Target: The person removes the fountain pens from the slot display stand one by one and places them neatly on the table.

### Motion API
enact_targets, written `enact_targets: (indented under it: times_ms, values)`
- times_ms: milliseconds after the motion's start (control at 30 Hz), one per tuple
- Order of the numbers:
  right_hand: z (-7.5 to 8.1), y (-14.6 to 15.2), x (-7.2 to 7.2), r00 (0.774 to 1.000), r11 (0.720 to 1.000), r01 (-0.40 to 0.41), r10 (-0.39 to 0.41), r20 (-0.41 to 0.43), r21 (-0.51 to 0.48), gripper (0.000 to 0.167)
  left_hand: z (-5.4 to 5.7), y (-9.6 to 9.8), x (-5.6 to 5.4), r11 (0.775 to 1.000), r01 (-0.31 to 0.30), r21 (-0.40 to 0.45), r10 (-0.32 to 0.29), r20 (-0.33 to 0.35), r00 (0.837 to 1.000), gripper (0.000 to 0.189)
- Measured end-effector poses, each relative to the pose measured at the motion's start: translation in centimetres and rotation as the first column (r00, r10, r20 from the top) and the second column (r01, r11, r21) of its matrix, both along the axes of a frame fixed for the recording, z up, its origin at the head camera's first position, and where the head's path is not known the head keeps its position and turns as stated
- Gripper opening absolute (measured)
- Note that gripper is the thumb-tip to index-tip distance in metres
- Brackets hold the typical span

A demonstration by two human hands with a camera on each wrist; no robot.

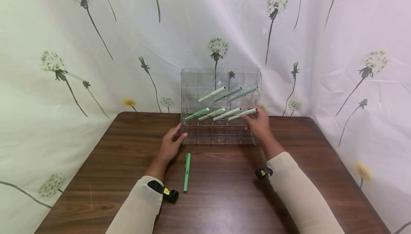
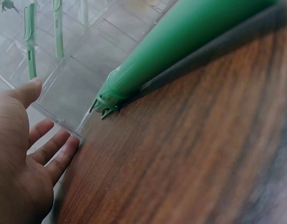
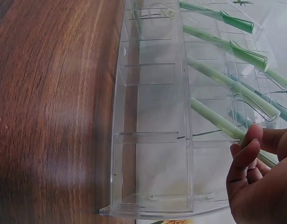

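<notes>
A clear acrylic pen rack point(image 1: 221, 130) with tiered compartments stands on the table. My right hand point(image 1: 259, 124) pinches the pale green pen point(image 3: 215, 116) at the right end of its middle tier, covering part of the barrel. To the left in that tier slant more pens, including a bright green pen point(image 1: 196, 113) and a light green pen point(image 1: 212, 114). My left hand point(image 1: 170, 145) rests at the rack's lower left side, fingers extended and thumb by the front edge. A green pen point(image 1: 187, 173) lies on the table, large in the left wrist view, its clip end toward the rack.
Three pens slant in a higher tier, among them a blue-grey pen point(image 1: 244, 93). Behind the brown wooden table point(image 1: 106, 177) hangs a white cloth point(image 1: 179, 20) printed with dandelions. Black cameras are strapped to both wrists.
</notes>
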State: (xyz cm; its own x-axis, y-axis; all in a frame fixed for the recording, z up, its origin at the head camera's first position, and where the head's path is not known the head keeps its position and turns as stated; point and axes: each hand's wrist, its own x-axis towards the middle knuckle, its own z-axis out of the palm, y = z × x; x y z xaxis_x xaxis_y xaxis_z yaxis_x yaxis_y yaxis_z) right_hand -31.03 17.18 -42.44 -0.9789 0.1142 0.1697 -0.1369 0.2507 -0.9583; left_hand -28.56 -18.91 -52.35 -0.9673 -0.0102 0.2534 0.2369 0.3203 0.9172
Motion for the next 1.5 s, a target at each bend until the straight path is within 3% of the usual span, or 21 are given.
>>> enact_targets:
  times_ms: [533, 733, 933, 1267, 1500]
  values:
    - [0.7, 0.0, 0.0, 0.996, 0.993, 0.077, -0.073, 0.049, -0.094, 0.035, 0.1, 0.2, -0.1, 1.0, 0.013, -0.005, -0.013, -0.006, 1.0, 0.065]
    - [1.1, 0.3, 0.5, 0.998, 0.99, 0.047, -0.041, 0.044, -0.13, 0.031, 0.3, 0.4, 0.3, 1.0, 0.005, 0.023, -0.004, -0.006, 1.0, 0.064]
    - [1.5, 0.8, 0.9, 1.0, 0.994, 0.028, -0.027, 0.01, -0.104, 0.028, 1.1, 0.7, 1.0, 1.0, 0.0, 0.023, -0.001, 0.04, 0.999, 0.065]
    - [1.9, 2.1, 1.9, 1.0, 0.993, 0.023, -0.024, -0.009, -0.12, 0.026, -0.1, 0.0, 0.4, 1.0, 0.01, 0.024, -0.01, 0.006, 1.0, 0.065]
    - [2.7, 3.1, 3.0, 0.996, 0.988, 0.053, -0.063, -0.061, -0.148, 0.021, 0.1, -0.1, 0.2, 1.0, 0.022, -0.009, -0.022, -0.001, 1.0, 0.066]
